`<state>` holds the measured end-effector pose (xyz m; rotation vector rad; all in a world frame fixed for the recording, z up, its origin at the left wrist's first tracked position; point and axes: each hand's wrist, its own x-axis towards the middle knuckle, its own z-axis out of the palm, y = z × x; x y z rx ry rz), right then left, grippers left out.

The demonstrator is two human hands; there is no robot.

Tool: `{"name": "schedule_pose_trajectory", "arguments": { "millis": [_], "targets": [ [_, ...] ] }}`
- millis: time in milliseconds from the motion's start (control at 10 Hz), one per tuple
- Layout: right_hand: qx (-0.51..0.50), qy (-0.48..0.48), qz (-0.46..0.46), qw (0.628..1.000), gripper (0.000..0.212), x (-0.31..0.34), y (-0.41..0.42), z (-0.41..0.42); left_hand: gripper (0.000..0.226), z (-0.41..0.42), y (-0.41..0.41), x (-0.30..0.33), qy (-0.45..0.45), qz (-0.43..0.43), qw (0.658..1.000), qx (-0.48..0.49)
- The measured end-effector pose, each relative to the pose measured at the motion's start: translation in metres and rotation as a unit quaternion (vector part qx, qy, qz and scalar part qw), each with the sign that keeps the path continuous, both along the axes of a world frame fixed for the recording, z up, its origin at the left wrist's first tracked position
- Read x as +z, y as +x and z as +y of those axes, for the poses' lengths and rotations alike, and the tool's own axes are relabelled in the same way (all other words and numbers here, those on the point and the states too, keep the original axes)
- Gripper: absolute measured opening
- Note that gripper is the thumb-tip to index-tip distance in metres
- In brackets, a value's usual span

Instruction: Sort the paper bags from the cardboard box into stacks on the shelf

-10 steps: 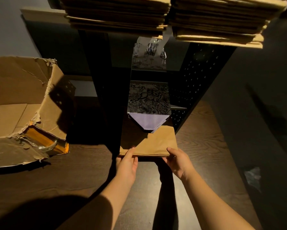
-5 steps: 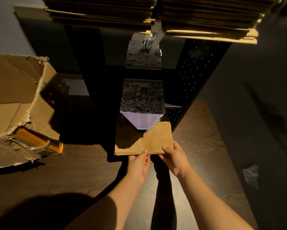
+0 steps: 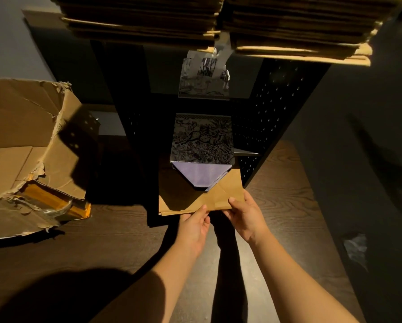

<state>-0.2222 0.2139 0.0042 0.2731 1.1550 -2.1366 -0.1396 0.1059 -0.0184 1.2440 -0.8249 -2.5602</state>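
While the torn box [image 3: 25,145] on your left lies open on its side, showing bare cardboard walls and something yellow-orange at its lower edge, the dark shelf [image 3: 272,113] ahead holds the bags. Two thick brown stacks [image 3: 218,22] fill the top level. On the lowest level a flat brown bag [image 3: 186,199] lies under a patterned bag [image 3: 202,138] with a purple flap. You hold the brown bag's near edge: your left hand [image 3: 193,227] pinches it with thumb on top, and your right hand [image 3: 246,215] grips its right corner. The floor [image 3: 288,183] is dark wood, the walls grey.
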Motion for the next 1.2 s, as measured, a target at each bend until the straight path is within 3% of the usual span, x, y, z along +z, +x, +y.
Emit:
{"name": "schedule_pose_trajectory", "arguments": {
  "millis": [300,800,1000,1100,1200],
  "targets": [
    [0.006,0.083,-0.122,0.989,0.034,-0.007,0.006,-0.008,0.036,-0.019,-0.008,-0.010,0.041,-0.078,0.995,-0.036],
    [0.013,0.162,-0.088,0.983,0.016,0.008,-0.002,0.000,0.035,-0.010,-0.004,0.005,0.053,-0.061,0.991,-0.108],
    [0.012,0.165,-0.068,0.984,0.017,0.006,0.011,0.009,0.015,-0.020,0.008,0.006,0.018,-0.088,0.982,-0.168],
    [0.033,0.165,-0.087,0.982,0.034,0.002,0.019,0.013,0.021,-0.023,0.013,0.006,0.004,-0.097,0.977,-0.187],
    [0.159,0.206,-0.109,0.959,0.041,0.004,0.041,0.015,0.030,-0.024,0.020,0.005,-0.012,-0.138,0.969,-0.206]
  ]
}}
